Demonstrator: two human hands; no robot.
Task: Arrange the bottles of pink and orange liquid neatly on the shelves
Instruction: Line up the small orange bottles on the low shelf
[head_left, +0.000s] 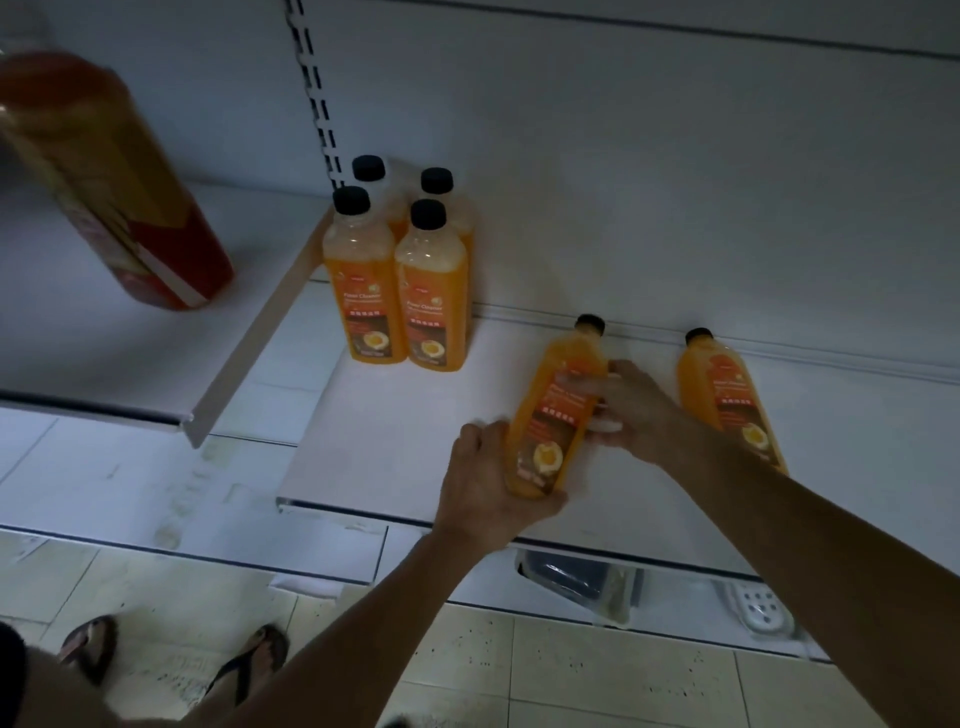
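Orange-liquid clear plastic bottle with a black cap is lying on its side on the white metal shelf, cap pointing at the back wall, so we're mid-step: this one's getting stood up. Left grip cups the bottom end, fingers curled under it. Right grip wraps the middle, over the label. So the bottle lies across both grips, base in the left, waist in the right. Next move, I'd guess: tip it upright and slide it beside the four upright orange bottles at the back left without knocking them. A second lying orange bottle sits just right of the right grip, not held.
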